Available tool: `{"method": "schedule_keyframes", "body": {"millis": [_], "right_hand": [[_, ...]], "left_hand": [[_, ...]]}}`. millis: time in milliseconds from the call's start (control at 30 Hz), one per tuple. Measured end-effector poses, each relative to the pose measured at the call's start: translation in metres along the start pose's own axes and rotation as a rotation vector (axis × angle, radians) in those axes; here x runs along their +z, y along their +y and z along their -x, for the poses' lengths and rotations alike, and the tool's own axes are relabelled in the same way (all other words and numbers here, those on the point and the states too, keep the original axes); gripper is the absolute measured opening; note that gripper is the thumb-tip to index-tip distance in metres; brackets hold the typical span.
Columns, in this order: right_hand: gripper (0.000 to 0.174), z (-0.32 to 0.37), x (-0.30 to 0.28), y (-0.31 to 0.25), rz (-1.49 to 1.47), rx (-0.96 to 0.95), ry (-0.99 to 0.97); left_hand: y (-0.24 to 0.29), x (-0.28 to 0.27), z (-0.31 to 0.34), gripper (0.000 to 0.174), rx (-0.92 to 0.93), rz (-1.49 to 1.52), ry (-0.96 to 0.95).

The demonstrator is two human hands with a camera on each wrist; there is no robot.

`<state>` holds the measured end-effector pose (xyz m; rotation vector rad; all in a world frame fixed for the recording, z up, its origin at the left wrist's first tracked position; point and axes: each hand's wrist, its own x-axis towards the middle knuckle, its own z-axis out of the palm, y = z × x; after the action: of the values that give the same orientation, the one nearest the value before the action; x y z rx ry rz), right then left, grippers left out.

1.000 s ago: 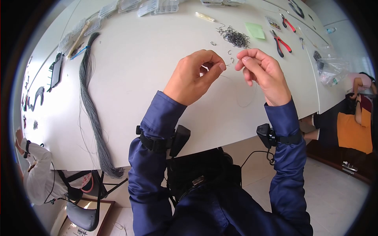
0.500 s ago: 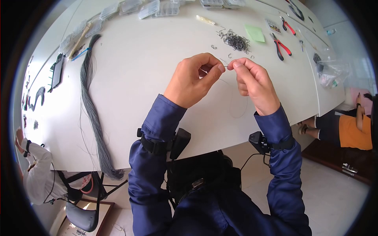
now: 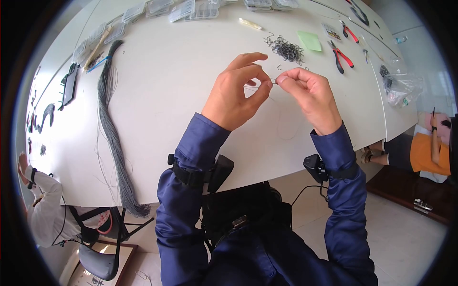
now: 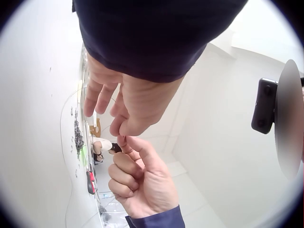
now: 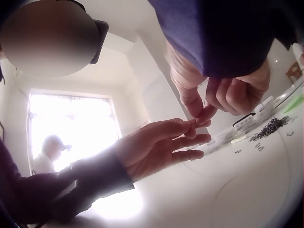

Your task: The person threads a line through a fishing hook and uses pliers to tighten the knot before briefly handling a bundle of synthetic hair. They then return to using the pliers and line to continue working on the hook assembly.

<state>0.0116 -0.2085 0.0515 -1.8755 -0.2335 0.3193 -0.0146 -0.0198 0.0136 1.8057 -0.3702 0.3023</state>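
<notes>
In the head view my left hand (image 3: 234, 95) pinches a thin fishing line (image 3: 272, 98) between thumb and forefinger, its other fingers spread. The thumb and forefinger of my right hand (image 3: 312, 97) meet it from the right and pinch the line too. A short dark piece shows between the fingertips; I cannot tell whether it is a hook's shank. From the hands the line hangs in a loop over the white table (image 3: 229, 157). Both wrist views show the fingertips meeting. Just beyond the hands lies a heap of dark fish hooks (image 3: 287, 50), with loose hooks beside it.
A long grey bundle of strands (image 3: 110, 119) lies at the left. Red-handled pliers (image 3: 339, 57), a green paper (image 3: 310, 41) and a plastic bag (image 3: 403, 88) are at the right. Clear plastic boxes (image 3: 202, 10) line the far side. Other people sit at both sides.
My right hand, apart from the left with loose fingers a second ago, came left and pinched beside the left fingertips. The left hand's other fingers have since lifted and spread.
</notes>
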Motion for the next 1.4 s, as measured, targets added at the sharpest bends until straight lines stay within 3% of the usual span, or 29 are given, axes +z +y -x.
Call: {"method": "schedule_keyframes", "body": {"millis": [267,367,567,700,867,1200,1400], "right_hand": [[0.019,0.003,-0.001,-0.018,0.018,0.089,-0.064],[0.02,-0.003,-0.006,0.0,0.073,-0.049,-0.06],[0.023,-0.001,-0.002,-0.005,0.002,-0.054,-0.027],[0.024,-0.003,-0.007,0.0,0.07,-0.029,-0.109],[0.023,-0.002,-0.002,-0.001,0.064,-0.127,0.004],[0.022,0.002,-0.006,-0.018,-0.222,0.05,-0.026],[0.023,-0.001,-0.005,-0.012,-0.101,0.09,0.009]], "left_hand": [[0.006,-0.005,0.0,0.01,-0.157,0.064,-0.117],[0.007,-0.005,-0.001,0.011,-0.177,0.091,-0.105],[0.007,-0.005,-0.001,0.012,-0.178,0.096,-0.105],[0.008,-0.005,-0.001,0.013,-0.197,0.064,-0.117],[0.007,-0.004,-0.001,0.015,-0.199,0.072,-0.095],[0.003,-0.003,-0.001,0.016,-0.204,0.077,-0.133],[0.002,-0.002,-0.001,0.017,-0.242,0.108,-0.13]]}}
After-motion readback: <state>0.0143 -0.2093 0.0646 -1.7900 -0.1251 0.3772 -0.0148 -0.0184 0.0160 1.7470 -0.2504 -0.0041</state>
